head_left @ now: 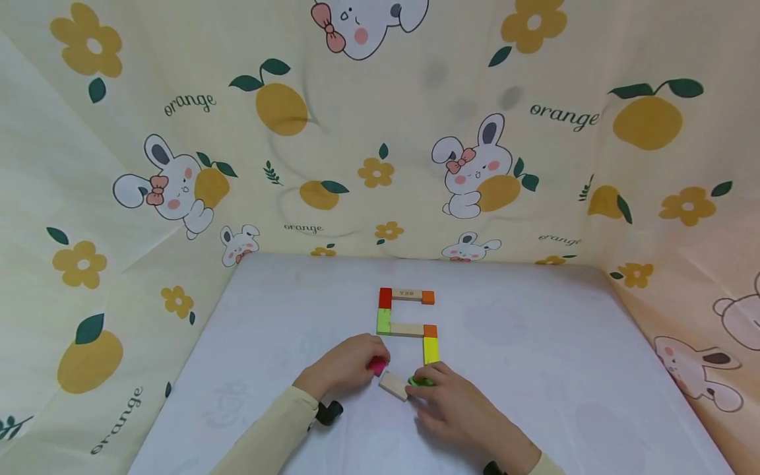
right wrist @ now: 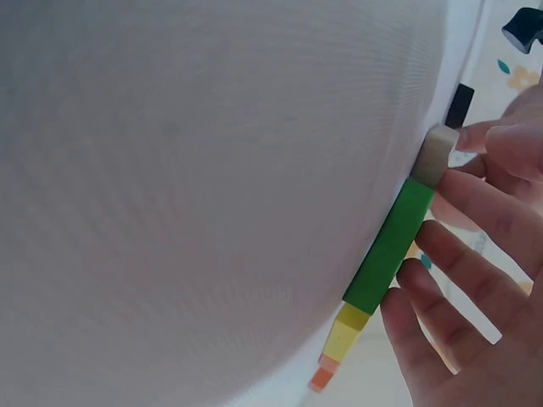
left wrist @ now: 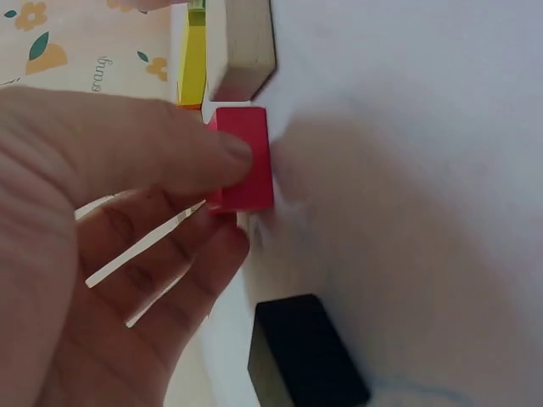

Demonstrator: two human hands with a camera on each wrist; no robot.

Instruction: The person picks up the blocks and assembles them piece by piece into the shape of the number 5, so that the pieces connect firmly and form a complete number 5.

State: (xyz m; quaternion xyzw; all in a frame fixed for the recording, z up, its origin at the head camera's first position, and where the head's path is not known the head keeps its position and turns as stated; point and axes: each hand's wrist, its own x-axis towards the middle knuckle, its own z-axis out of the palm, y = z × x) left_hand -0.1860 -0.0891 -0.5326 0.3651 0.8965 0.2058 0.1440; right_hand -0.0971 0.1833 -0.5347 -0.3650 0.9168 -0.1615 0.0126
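My left hand (head_left: 350, 361) pinches a pink-red block (left wrist: 254, 161) between thumb and fingertips, just left of a plain wooden block (head_left: 392, 386). My right hand (head_left: 457, 406) reaches over a green block (right wrist: 390, 246), its outstretched fingers along the block's upper edge. The right thumb is close to the wooden block, which lies end to end with the green one. A yellow block (head_left: 430, 350) stands beyond the right fingers, with an orange block (head_left: 430, 331) at its far end. In the left wrist view, a black block (left wrist: 310, 348) sits below the left fingertips.
Farther back, a red block (head_left: 385, 298), a lime-green block (head_left: 383, 320), two wooden strips (head_left: 406, 330) and another orange block (head_left: 428, 297) continue the outline on the white table (head_left: 267, 297). A patterned cloth (head_left: 368, 132) hangs behind and at both sides.
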